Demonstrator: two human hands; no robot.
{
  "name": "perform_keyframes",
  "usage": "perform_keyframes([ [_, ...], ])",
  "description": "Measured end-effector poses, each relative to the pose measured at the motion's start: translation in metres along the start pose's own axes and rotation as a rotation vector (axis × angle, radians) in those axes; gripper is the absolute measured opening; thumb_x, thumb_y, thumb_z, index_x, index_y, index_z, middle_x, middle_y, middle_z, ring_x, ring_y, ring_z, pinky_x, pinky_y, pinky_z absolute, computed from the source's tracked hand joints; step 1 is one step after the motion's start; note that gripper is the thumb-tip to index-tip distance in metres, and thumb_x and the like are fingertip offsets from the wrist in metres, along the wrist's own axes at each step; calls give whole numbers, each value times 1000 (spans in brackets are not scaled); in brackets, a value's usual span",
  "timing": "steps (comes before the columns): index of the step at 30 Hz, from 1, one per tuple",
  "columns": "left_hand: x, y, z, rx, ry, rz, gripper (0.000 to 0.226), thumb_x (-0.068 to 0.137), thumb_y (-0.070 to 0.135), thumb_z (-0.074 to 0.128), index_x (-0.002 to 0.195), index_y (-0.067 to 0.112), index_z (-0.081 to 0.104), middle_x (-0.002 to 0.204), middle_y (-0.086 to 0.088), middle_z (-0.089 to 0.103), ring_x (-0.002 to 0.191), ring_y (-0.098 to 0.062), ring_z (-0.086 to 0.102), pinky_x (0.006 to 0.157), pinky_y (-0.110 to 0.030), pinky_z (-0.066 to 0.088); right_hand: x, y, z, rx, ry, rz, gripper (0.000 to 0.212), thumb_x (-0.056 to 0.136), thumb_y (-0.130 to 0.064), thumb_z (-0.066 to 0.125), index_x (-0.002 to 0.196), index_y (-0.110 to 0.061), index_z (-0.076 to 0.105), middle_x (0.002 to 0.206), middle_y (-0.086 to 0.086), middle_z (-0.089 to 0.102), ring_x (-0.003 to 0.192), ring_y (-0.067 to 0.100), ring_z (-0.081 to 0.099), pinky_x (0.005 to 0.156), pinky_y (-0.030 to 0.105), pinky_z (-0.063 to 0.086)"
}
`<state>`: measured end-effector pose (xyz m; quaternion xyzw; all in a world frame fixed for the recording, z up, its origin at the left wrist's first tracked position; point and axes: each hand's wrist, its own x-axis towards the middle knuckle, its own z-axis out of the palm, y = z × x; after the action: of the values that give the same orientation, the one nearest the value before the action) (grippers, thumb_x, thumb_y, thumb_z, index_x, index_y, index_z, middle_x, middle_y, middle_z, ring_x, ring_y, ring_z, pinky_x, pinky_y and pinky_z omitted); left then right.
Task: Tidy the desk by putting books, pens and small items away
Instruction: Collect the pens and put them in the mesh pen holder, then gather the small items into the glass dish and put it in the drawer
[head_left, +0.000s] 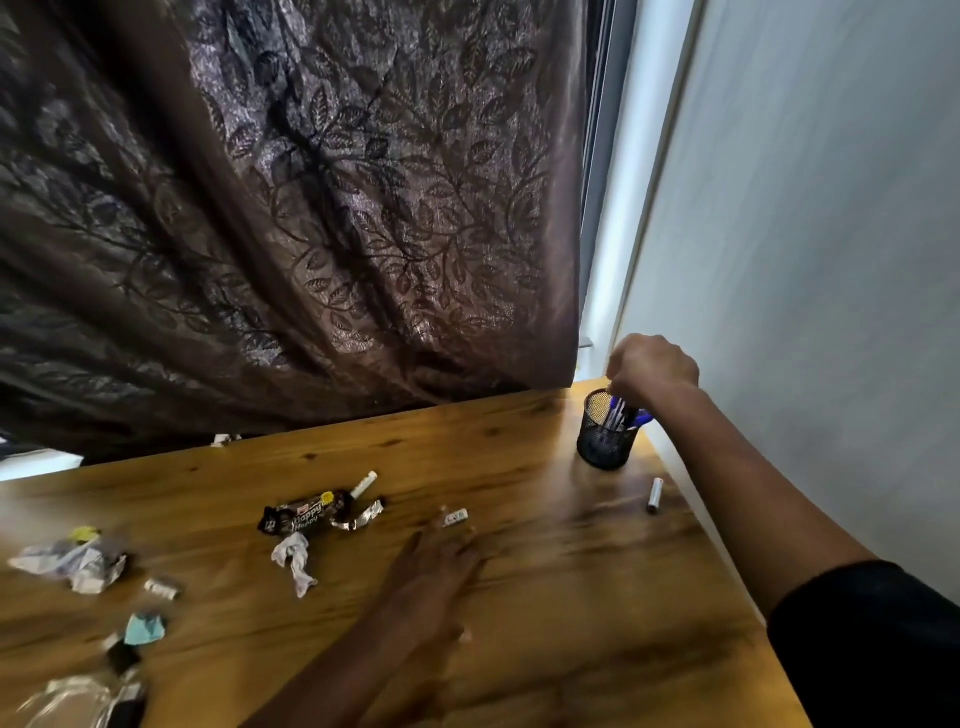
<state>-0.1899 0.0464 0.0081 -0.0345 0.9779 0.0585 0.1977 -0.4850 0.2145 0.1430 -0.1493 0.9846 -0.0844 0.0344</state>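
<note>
A black mesh pen cup (605, 441) stands at the far right corner of the wooden desk (571, 597). My right hand (652, 366) is over its mouth, fingers curled round blue pens (621, 410) that stand in the cup. My left hand (434, 564) is blurred, stretched flat over the middle of the desk with its fingertips close to a small white item (455, 517). A white marker (655, 495) lies near the right edge. A second white marker (363, 484) lies behind a dark snack wrapper (304, 514).
Crumpled white paper (296, 561), a foil scrap (361, 517), a plastic wrapper pile (72, 564), a small white piece (162, 587), a teal scrap (145, 627) and a clear bottle (98, 696) litter the left side. A dark patterned curtain (311, 208) hangs behind; a wall (831, 260) runs along the right.
</note>
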Motion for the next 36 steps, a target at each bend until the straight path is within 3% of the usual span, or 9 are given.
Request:
perform_keyframes([
  [6, -11, 13, 4, 65, 20, -47, 95, 87, 49, 73, 162, 32, 18, 172, 3, 6, 157, -31, -14, 127, -48, 5, -22, -12, -18, 32, 186, -105, 21, 85, -21, 72, 105, -30, 74, 107, 4, 71, 96, 31, 68, 76, 32, 51],
  [10, -21, 24, 10, 55, 75, -179, 89, 87, 53, 71, 159, 33, 21, 168, -4, 19, 154, -31, 12, 120, -51, 23, -55, -38, -5, 197, 303, -344, 13, 89, -22, 64, 95, -28, 75, 98, 1, 71, 86, 28, 67, 71, 33, 53],
  [15, -34, 23, 22, -68, 96, -356, 95, 82, 69, 66, 157, 30, 22, 162, -8, 23, 144, -37, 30, 109, -53, 40, -91, -79, 53, 284, 46, -594, 13, 92, -23, 62, 88, -28, 72, 84, -8, 70, 74, 14, 67, 66, 36, 60],
  [18, -51, 25, 28, -166, 92, -398, 94, 85, 67, 64, 158, 28, 21, 164, -10, 20, 146, -41, 26, 113, -55, 35, -107, -96, 104, 103, -265, -725, 14, 98, -30, 60, 107, -31, 70, 103, -10, 70, 87, 10, 67, 75, 34, 62],
  [21, -74, 13, 34, -191, 138, -359, 79, 88, 59, 64, 153, 25, 34, 161, -6, 29, 142, -33, 32, 114, -48, 36, -121, -112, 149, -34, -321, -818, 26, 94, -35, 63, 119, -32, 66, 122, -4, 66, 110, 20, 66, 86, 38, 59],
  [25, -97, -3, 36, -226, 144, -278, 80, 89, 52, 64, 155, 22, 31, 164, -3, 27, 143, -30, 32, 115, -44, 36, -126, -126, 171, -54, -286, -794, 32, 92, -28, 68, 123, -28, 65, 125, -3, 60, 112, 21, 61, 86, 33, 54],
  [28, -104, -8, 39, -258, 115, -274, 83, 91, 54, 62, 158, 19, 28, 167, -4, 21, 149, -30, 25, 120, -42, 28, -126, -128, 182, -34, -265, -777, 19, 91, -17, 67, 105, -29, 67, 113, -6, 60, 94, 15, 59, 72, 29, 52],
  [31, -107, -14, 44, -262, 137, -284, 82, 90, 57, 60, 157, 19, 33, 167, -5, 25, 149, -31, 26, 122, -41, 26, -127, -128, 192, -3, -268, -726, 23, 88, -11, 64, 96, -32, 67, 105, -6, 63, 89, 15, 61, 72, 33, 56],
  [36, -116, -23, 44, -433, 240, -297, 69, 93, 59, 57, 152, 25, 43, 160, 0, 41, 145, -21, 37, 120, -35, 28, -136, -136, 185, -9, -248, -656, 15, 93, -24, 63, 97, -37, 69, 103, -13, 65, 86, 10, 61, 69, 28, 54],
])
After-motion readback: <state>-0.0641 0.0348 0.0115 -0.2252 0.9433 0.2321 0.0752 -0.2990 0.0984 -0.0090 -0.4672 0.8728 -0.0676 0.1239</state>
